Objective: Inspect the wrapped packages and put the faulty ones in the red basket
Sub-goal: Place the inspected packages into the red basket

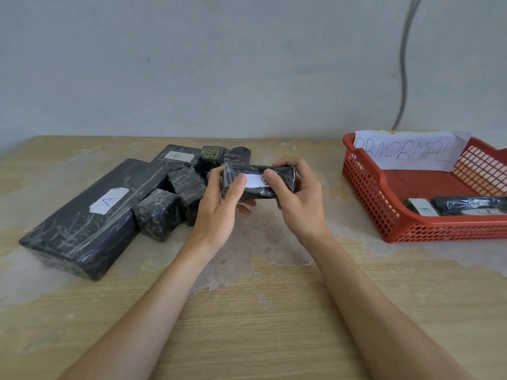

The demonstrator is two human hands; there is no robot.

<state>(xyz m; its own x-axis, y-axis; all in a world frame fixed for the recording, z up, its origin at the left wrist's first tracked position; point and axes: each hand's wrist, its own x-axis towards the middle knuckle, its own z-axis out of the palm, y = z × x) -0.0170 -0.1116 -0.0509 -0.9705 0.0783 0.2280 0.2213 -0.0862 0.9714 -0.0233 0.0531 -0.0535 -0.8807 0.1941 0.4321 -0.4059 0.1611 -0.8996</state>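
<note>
Both my hands hold a small black wrapped package [282, 175] with a white label above the table's middle. My left hand [219, 204] grips its left end, thumb on the label. My right hand [296, 198] grips the right end, thumb beside the label. The red basket [384, 204] stands at the right, with a paper sign reading "ABNORMAL" [406, 153] at its back. Two wrapped packages [466, 205] lie inside it. A pile of black wrapped packages lies at the left: a long one labelled A [90, 212], one labelled B [175, 156] and several small ones [157, 212].
The wooden table [260, 311] has a worn, pale patch in its middle. A grey wall rises behind it, with a cable [403, 67] hanging down at the right above the basket.
</note>
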